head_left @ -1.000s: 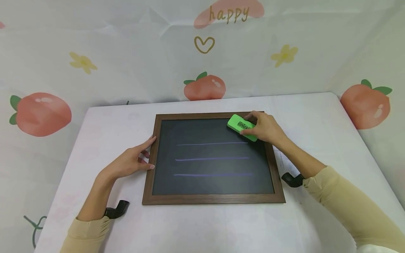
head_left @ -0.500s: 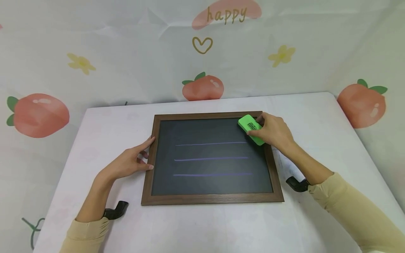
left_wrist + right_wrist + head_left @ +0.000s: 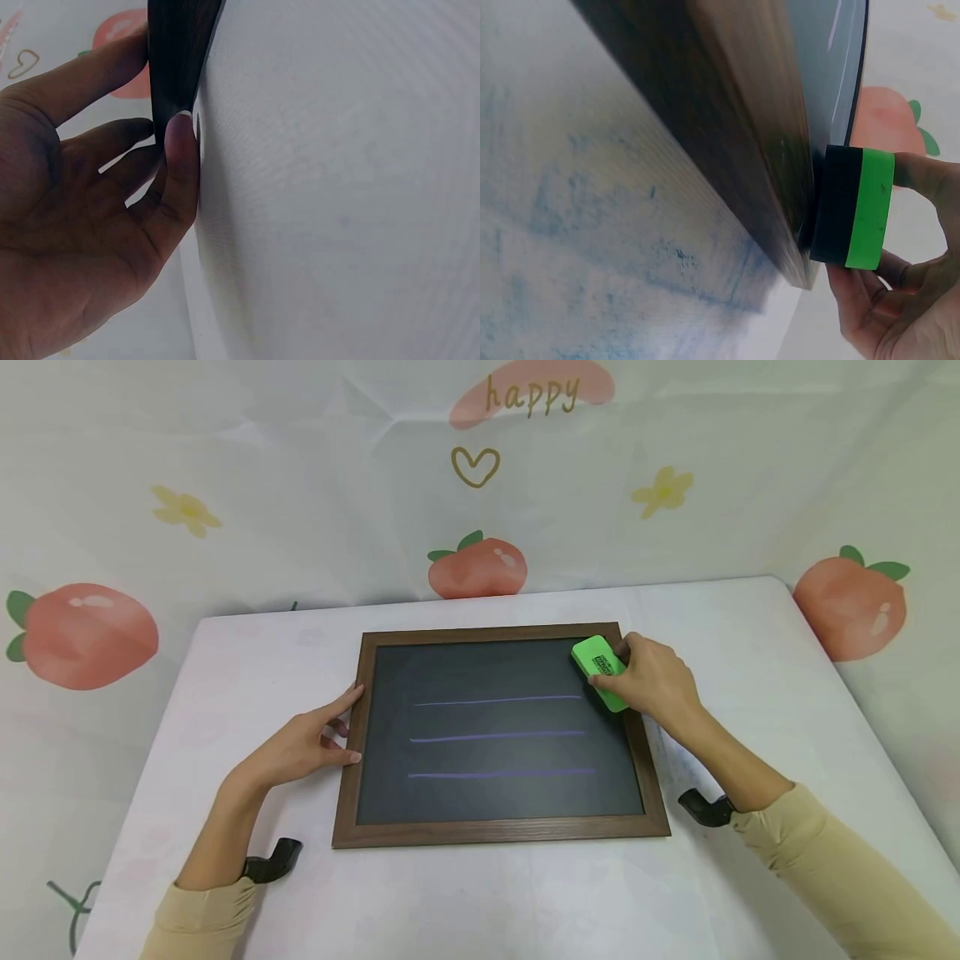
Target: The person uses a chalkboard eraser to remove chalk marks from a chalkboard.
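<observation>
1. Peach-printed cloth (image 3: 225,485) hangs behind as a backdrop, with the word "happy" and a heart at its top.
2. White table (image 3: 487,902) fills the foreground, and faint blue smudges show on it by the right edge of the board in the right wrist view.
3. Chalkboard (image 3: 495,735) in a brown wooden frame lies flat on the middle of the table, with three pale horizontal lines drawn across its dark face.
4. Left hand (image 3: 300,747) lies on the table with straight, relaxed fingers, its thumb and fingertips touching the left edge of the frame.
5. Right hand (image 3: 652,681) grips the eraser, fingers and thumb curled round its sides.
6. Eraser (image 3: 598,670), green with a black pad, rests pad-down on the board's upper right corner, just above the right end of the top line.
</observation>
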`<state>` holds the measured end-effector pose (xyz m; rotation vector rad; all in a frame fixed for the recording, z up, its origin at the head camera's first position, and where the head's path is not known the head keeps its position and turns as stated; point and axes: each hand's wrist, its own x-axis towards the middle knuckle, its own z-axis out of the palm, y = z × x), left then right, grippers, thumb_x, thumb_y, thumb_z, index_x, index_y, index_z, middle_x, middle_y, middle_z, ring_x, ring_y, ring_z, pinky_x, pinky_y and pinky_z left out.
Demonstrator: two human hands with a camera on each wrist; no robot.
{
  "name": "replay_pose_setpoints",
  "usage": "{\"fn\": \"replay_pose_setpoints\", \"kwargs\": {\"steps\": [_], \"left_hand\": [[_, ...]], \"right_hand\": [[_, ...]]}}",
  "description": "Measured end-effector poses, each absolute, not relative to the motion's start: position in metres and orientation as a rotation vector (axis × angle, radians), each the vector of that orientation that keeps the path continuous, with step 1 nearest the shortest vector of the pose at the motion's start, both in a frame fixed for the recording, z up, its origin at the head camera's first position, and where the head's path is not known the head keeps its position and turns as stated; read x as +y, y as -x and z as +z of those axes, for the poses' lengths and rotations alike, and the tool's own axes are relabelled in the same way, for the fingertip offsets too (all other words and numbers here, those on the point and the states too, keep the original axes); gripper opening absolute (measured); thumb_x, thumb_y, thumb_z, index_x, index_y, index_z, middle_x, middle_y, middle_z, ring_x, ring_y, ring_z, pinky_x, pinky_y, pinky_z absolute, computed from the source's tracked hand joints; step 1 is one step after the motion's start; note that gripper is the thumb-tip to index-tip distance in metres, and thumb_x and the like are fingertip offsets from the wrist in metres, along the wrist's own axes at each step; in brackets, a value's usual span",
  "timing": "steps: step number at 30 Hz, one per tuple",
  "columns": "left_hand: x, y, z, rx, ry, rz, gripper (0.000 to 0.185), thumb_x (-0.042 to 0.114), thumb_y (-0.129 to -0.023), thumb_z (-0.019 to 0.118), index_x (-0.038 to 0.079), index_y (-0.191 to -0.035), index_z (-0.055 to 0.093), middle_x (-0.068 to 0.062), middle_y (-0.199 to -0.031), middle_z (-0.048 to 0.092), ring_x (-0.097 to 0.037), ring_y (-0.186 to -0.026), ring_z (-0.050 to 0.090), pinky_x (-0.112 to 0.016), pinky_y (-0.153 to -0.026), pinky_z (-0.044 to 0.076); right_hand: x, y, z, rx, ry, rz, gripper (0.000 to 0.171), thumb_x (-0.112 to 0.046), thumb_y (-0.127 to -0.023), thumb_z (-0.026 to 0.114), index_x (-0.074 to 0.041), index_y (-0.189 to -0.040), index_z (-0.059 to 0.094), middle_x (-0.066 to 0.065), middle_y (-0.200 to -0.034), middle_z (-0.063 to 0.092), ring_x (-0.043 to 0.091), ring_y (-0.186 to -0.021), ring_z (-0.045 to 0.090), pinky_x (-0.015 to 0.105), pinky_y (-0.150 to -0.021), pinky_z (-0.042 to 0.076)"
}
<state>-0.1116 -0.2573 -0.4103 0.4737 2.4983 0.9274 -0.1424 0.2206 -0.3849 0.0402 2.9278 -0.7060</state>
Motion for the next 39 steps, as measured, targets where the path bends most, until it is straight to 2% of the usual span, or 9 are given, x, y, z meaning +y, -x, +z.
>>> {"fn": "replay_pose_setpoints", "kwargs": {"steps": [12, 21, 39], "left_hand": [[-0.258, 0.111, -0.411, 2.491, -0.470, 0.935, 0.097, 0.018, -0.084, 0.081, 0.013, -0.160, 0.020, -0.011, -0.104, 0.054, -0.017, -0.084, 0.060, -0.029, -0.074, 0.050], [-0.258, 0.112, -0.411, 2.506, -0.478, 0.920, 0.097, 0.017, -0.084, 0.081, 0.013, -0.159, 0.020, -0.011, -0.103, 0.055, -0.017, -0.083, 0.060, -0.030, -0.074, 0.050], [-0.257, 0.113, -0.413, 2.503, -0.456, 0.911, 0.098, 0.014, -0.083, 0.081, 0.014, -0.160, 0.021, -0.011, -0.102, 0.055, -0.018, -0.081, 0.060, -0.028, -0.072, 0.050]], "right_hand": [[0.210, 0.137, -0.390, 2.956, -0.015, -0.738, 0.054, -0.037, -0.079, 0.081, 0.003, -0.110, 0.061, 0.015, -0.086, 0.068, 0.028, -0.071, 0.062, 0.035, -0.051, 0.046], [0.199, 0.138, -0.394, 2.962, 0.031, -0.765, 0.052, -0.036, -0.078, 0.083, 0.001, -0.108, 0.062, 0.012, -0.082, 0.068, 0.027, -0.072, 0.061, 0.037, -0.058, 0.045], [0.183, 0.143, -0.395, 2.965, 0.165, -0.770, 0.053, -0.034, -0.076, 0.085, 0.002, -0.110, 0.064, 0.011, -0.082, 0.069, 0.024, -0.068, 0.062, 0.036, -0.057, 0.047]]}}
